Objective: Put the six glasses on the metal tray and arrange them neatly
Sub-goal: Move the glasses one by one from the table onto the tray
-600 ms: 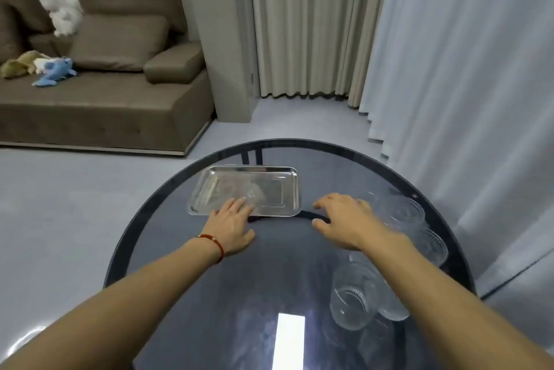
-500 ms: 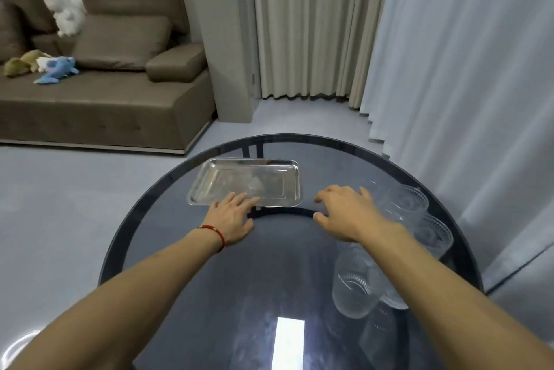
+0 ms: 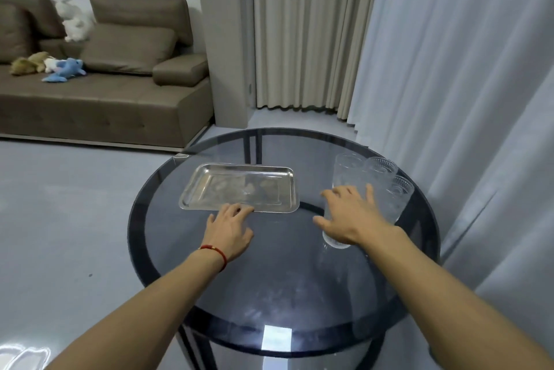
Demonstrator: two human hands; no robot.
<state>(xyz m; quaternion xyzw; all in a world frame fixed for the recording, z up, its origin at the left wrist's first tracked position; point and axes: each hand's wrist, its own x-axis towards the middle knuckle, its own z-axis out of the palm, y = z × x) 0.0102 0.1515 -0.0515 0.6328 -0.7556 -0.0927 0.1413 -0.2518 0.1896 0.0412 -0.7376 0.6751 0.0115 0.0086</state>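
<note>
An empty metal tray [image 3: 239, 186] lies on the far left part of a round dark glass table [image 3: 284, 279]. My left hand [image 3: 230, 228] rests flat on the table with its fingertips at the tray's near edge. Several clear patterned glasses stand in a cluster at the table's right side: a tall glass [image 3: 347, 171] in front, a second glass [image 3: 382, 167] behind it, a third glass [image 3: 398, 198] to the right. My right hand [image 3: 350, 213] hovers with spread fingers over the nearest glass [image 3: 335, 242], which it mostly hides.
Pale curtains [image 3: 449, 69] hang close behind the table's right edge. A brown sofa [image 3: 99, 93] with soft toys stands at the far left across grey floor.
The view has shifted, so the table looks farther away. My right hand moved right, from near the tray to above the glasses. My left hand stays at the tray's near edge.
</note>
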